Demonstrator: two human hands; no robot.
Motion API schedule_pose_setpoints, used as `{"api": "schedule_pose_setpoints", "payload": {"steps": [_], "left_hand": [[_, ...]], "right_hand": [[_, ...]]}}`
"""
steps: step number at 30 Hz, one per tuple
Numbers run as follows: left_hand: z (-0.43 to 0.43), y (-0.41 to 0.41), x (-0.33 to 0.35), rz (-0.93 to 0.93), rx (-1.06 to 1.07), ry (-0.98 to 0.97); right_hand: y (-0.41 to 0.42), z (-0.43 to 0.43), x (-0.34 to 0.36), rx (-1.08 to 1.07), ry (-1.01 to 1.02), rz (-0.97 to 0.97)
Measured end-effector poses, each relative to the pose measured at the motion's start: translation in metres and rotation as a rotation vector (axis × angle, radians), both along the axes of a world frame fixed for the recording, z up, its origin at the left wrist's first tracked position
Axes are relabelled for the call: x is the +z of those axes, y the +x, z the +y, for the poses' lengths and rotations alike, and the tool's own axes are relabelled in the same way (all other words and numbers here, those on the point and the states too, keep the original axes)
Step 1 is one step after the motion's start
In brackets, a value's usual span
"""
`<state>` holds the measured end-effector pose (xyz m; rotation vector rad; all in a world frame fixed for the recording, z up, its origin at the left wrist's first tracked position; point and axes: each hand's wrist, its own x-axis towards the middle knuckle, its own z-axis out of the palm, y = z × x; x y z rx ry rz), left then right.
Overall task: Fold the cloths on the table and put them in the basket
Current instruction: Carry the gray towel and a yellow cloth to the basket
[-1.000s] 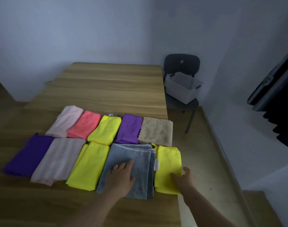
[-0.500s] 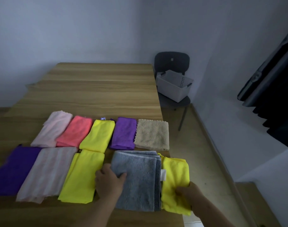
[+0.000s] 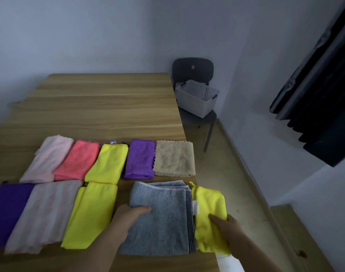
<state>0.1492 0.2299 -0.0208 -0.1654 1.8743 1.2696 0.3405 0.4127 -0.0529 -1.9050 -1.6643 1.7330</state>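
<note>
- The table [image 3: 108, 107] carries every cloth on its near half. Its far half is bare wood.
- Eight folded cloths [image 3: 106, 161] lie in two rows at 9 to 11 o'clock from the hands, untouched for now.
- The chair [image 3: 193, 69] stands off the table's far right corner, at about 1 o'clock from the hands.
- The basket [image 3: 195, 103] sits on the chair seat with its mouth up. It is well apart from both hands, and no cloth shows inside it.
- The grey towel [image 3: 163, 222] is folded, with its long axis running 12 to 6 o'clock and its striped edge at 3 o'clock, touching the yellow cloth.
- The yellow cloth [image 3: 210, 205] overhangs the table's right edge.
- The left hand [image 3: 128, 218] holds the towel's 9 o'clock edge. Its thumb is on top and its fingers are curled under, out of sight.
- The right hand [image 3: 226, 224] pinches the yellow cloth from 4 o'clock, with the thumb lying on top.
- Judgement: the right hand is nearer the basket. The carry has to run toward 1 o'clock, past the table's corner, so a reach from here looks too short.
</note>
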Motion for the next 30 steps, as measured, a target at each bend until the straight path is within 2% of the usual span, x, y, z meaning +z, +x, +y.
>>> {"api": "schedule_pose_setpoints", "payload": {"steps": [4, 8, 16, 20, 25, 30], "left_hand": [[0.0, 0.006, -0.002, 0.065, -0.024, 0.086], [0.004, 0.0, 0.001, 0.013, 0.018, 0.121], [0.05, 0.046, 0.014, 0.015, -0.013, 0.194], [0.089, 0.083, 0.018, 0.036, -0.025, 0.204], [0.155, 0.152, 0.025, -0.006, 0.032, 0.209], [0.218, 0.198, 0.032, 0.035, 0.101, 0.205]], "right_hand": [[0.005, 0.0, -0.004, 0.022, 0.06, -0.037], [0.008, 0.008, -0.001, 0.0, 0.069, -0.027], [0.074, 0.024, -0.009, -0.264, 0.073, 0.083], [0.118, 0.056, -0.001, -0.31, 0.057, 0.172], [0.193, 0.12, 0.011, -0.361, 0.052, 0.194], [0.248, 0.182, 0.023, -0.382, 0.057, 0.274]]}}
